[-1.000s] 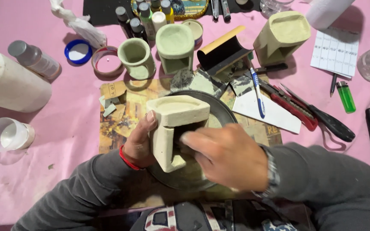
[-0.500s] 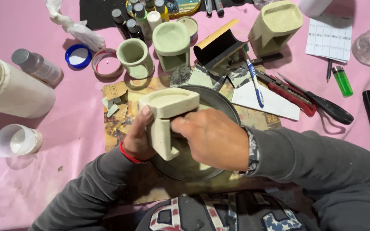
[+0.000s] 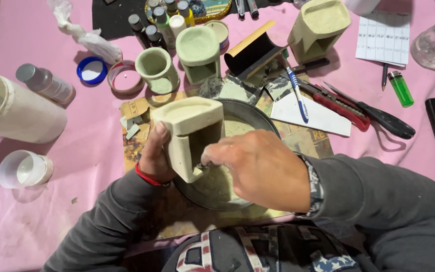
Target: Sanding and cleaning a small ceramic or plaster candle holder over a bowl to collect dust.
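My left hand (image 3: pixel 156 156) grips a pale green clay piece (image 3: pixel 190 126), a squarish cup with an open window in its side, held over a round metal dish (image 3: pixel 258 121). My right hand (image 3: pixel 255 166) has its fingers pinched at the window's edge, rubbing the clay; whatever lies under the fingertips is hidden. Pale dust lies in the dish below.
Similar clay pieces stand behind: a round cup (image 3: pixel 156 68), a squarish one (image 3: pixel 198 50), another at the back right (image 3: pixel 318 27). Paint bottles (image 3: pixel 162 22), tape roll (image 3: pixel 126 78), blue pen (image 3: pixel 296 93), red cutter (image 3: pixel 336 103), green lighter (image 3: pixel 400 88), white containers (image 3: pixel 11 108) on pink cloth.
My right hand has shifted slightly along the window's edge, and the clay piece has tilted a little in my left hand. The view has moved closer.
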